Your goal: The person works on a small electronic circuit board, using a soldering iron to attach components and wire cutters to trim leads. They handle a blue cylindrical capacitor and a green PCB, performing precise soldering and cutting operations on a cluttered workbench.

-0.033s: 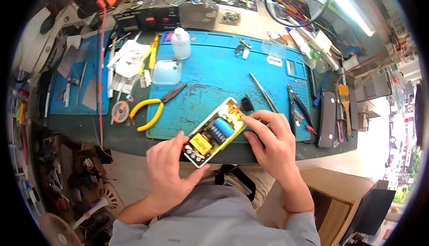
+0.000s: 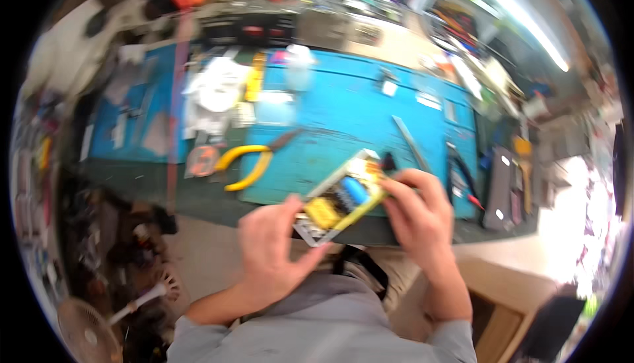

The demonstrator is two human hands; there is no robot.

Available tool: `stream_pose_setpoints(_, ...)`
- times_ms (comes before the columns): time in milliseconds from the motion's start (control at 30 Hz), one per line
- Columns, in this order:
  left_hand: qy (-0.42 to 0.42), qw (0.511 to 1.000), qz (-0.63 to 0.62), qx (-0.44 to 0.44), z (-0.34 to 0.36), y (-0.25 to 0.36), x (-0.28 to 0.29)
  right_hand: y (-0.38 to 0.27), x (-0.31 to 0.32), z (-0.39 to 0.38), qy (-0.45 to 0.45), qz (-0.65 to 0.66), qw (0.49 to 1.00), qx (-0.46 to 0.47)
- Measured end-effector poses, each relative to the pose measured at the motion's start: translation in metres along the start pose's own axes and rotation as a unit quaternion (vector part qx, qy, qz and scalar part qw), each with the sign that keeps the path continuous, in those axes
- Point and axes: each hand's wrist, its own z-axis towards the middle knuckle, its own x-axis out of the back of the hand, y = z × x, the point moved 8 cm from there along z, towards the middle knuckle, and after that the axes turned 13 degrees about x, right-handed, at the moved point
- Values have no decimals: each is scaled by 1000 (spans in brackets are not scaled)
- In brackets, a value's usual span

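An opened power adapter [image 2: 321,212], its circuit board sitting in a pale case, is held at a slant over the front edge of the blue work mat [image 2: 337,115]. A yellow block and a blue cylinder stand out on the board. My left hand [image 2: 274,241] grips the near-left end between thumb and fingers. At the far-right end, the thumb and fingers of my right hand [image 2: 422,214] pinch the side of the case. Just beyond that end lies a small black part [image 2: 388,160], with red wires at it. Motion blur hides fine detail.
Yellow-handled pliers [image 2: 254,163] lie left of the adapter, by a solder spool [image 2: 202,161]. Tweezers [image 2: 411,142] and black cutters [image 2: 465,175] lie to the right. A white bottle [image 2: 300,67] and clear tray [image 2: 275,108] stand behind. A fan [image 2: 89,330] is at lower left.
The whole scene has shifted rightward in the picture and become blurred. Both hands keep their hold on the adapter.
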Motion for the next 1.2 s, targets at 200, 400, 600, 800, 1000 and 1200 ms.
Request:
stream_pose_setpoints(200,18,998,-53,-22,25,8,-1,5,-6,-8,39,-11,999,-20)
stream_pose_setpoints(400,27,997,-71,-29,11,5,9,3,-10,-28,66,-34,997,-26)
stream_pose_setpoints(600,149,976,-113,-113,-8,-34,54,16,-7,-52,142,-55,988,-24)
stream_pose_setpoints(800,221,968,-102,-57,-4,-104,111,20,-3,-58,168,-79,982,-45)
stream_pose_setpoints(1000,327,943,-36,41,-4,-175,150,15,-1,-60,181,-114,975,-52)
stream_pose_setpoints(1200,346,928,-51,127,2,-224,181,22,-3,-72,193,-113,973,-63)
